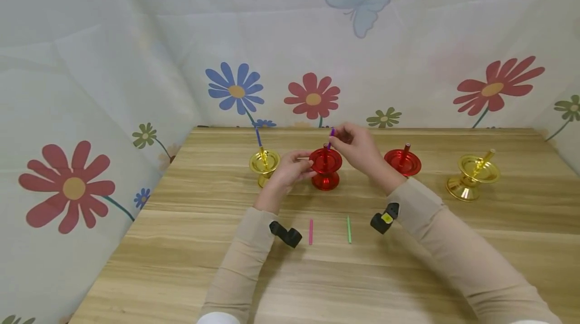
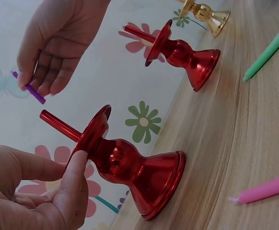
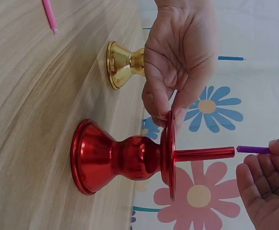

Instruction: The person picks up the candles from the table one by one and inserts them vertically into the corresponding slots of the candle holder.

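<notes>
No readable lettering or numbers, even on the yellow sticker (image 1: 387, 218) of the right wrist camera (image 1: 379, 223)

Purple candle (image 3: 254, 150) hangs above upright red candlestick (image 3: 137, 158).

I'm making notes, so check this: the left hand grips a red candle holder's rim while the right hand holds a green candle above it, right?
Not quite: the right wrist view shows a purple candle, not green, in the right hand above the red candle holder. The rest stands.
</notes>
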A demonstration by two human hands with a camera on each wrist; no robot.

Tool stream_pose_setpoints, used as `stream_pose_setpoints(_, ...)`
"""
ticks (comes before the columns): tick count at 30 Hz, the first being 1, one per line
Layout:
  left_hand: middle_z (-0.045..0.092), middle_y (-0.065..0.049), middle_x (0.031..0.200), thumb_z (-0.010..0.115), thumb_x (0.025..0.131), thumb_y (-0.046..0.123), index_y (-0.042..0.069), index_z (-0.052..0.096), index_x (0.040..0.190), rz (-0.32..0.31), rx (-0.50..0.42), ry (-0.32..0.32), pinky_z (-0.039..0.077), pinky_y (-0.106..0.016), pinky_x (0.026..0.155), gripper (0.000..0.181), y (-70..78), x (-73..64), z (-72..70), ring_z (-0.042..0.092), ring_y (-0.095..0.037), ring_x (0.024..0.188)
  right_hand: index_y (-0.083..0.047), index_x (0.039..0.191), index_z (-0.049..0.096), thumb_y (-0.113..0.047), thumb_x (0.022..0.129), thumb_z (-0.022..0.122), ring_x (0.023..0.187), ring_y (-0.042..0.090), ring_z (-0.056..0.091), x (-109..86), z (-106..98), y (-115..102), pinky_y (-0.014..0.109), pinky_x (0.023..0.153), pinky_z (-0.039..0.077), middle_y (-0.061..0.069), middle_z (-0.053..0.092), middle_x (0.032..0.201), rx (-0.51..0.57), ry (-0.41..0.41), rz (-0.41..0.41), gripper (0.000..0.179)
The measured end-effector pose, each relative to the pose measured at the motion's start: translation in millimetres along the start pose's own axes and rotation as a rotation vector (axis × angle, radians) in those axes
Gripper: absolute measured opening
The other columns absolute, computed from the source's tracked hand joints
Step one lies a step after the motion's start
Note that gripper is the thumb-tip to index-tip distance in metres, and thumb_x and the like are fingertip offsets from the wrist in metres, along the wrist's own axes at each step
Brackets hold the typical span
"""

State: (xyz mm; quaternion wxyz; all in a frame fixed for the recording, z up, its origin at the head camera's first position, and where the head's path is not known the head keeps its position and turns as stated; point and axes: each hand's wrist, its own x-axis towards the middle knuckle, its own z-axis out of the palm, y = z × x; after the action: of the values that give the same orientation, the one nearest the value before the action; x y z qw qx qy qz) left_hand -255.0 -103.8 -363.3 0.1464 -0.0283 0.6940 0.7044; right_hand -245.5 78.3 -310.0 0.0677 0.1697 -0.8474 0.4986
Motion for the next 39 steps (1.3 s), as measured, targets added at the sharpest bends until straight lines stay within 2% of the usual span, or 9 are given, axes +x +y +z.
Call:
stream_pose_setpoints(6,0.059,-0.020,0.107,0.048,0.096,-0.002,-0.005,0.050,0.131,0.003,-0.002,0.001,0.056,-0.028,0.082,0.035,-1.1,0.7,-0.4,0.062,-0.016,0.082,0.001,0.105,0.059,-0.014,0.094,0.060,0.085,0.023,0.059,5.0,4.1,-1.8,0.021,0.074,0.051,0.016,0.063,0.096,0.051,0.014,0.037,0.019)
stream_pose_setpoints(14,0.059,-0.020,0.108,0.048,0.096,-0.001,-0.003,0.050,0.131,-0.007,0.002,0.001,0.056,-0.028,0.082,0.035,-1.3,1.5,0.4,0.062,-0.016,0.082,0.005,0.102,0.059,-0.010,0.094,0.058,0.084,0.027,0.059,9.7,7.2,2.8,0.013,0.069,0.048,0.022,0.062,0.094,0.084,0.050,0.026,0.017)
stream_pose_setpoints(17,0.059,-0.020,0.110,0.048,0.096,-0.001,-0.003,0.050,0.131,-0.010,0.002,0.003,0.056,-0.028,0.082,0.035,-1.0,1.4,0.7,0.062,-0.016,0.082,0.005,0.102,0.058,-0.009,0.094,0.057,0.085,0.029,0.059,10.5,7.1,4.3,0.016,0.071,0.050,0.023,0.061,0.095,0.087,0.051,0.036,0.017)
stream_pose_setpoints(20,0.058,-0.020,0.111,0.048,0.096,-0.001,-0.004,0.049,0.131,-0.008,-0.003,0.003,0.056,-0.028,0.082,0.036,-1.0,1.6,0.7,0.062,-0.016,0.082,0.005,0.103,0.059,-0.009,0.095,0.057,0.088,0.029,0.060,10.5,6.8,2.9,0.027,0.079,0.055,0.022,0.062,0.096,0.049,0.047,0.026,0.017)
stream_pose_setpoints(24,0.058,-0.020,0.110,0.048,0.096,-0.001,-0.004,0.049,0.131,0.003,0.001,0.001,0.056,-0.028,0.082,0.035,-1.4,2.0,0.2,0.062,-0.017,0.082,0.005,0.104,0.060,-0.008,0.094,0.058,0.087,0.029,0.060,9.5,7.1,-1.4,0.040,0.083,0.055,0.020,0.064,0.097,-0.062,0.041,-0.041,0.017)
stream_pose_setpoints(29,0.059,-0.021,0.112,0.047,0.097,-0.001,-0.004,0.050,0.131,0.005,0.010,-0.007,0.055,-0.030,0.085,0.035,-0.5,0.9,-0.2,0.062,-0.016,0.083,0.005,0.104,0.061,-0.007,0.093,0.060,0.080,0.028,0.058,8.7,8.0,-4.0,0.040,0.076,0.056,0.019,0.065,0.093,-0.162,0.037,-0.122,0.017)
stream_pose_setpoints(39,0.059,-0.022,0.115,0.047,0.096,-0.001,-0.004,0.050,0.131,0.003,0.010,-0.004,0.056,-0.028,0.083,0.035,1.1,-0.5,0.4,0.063,-0.016,0.083,0.007,0.103,0.061,-0.006,0.092,0.060,0.078,0.027,0.058,6.5,4.9,-4.6,0.039,0.074,0.057,0.020,0.065,0.092,-0.185,0.011,-0.188,0.016)
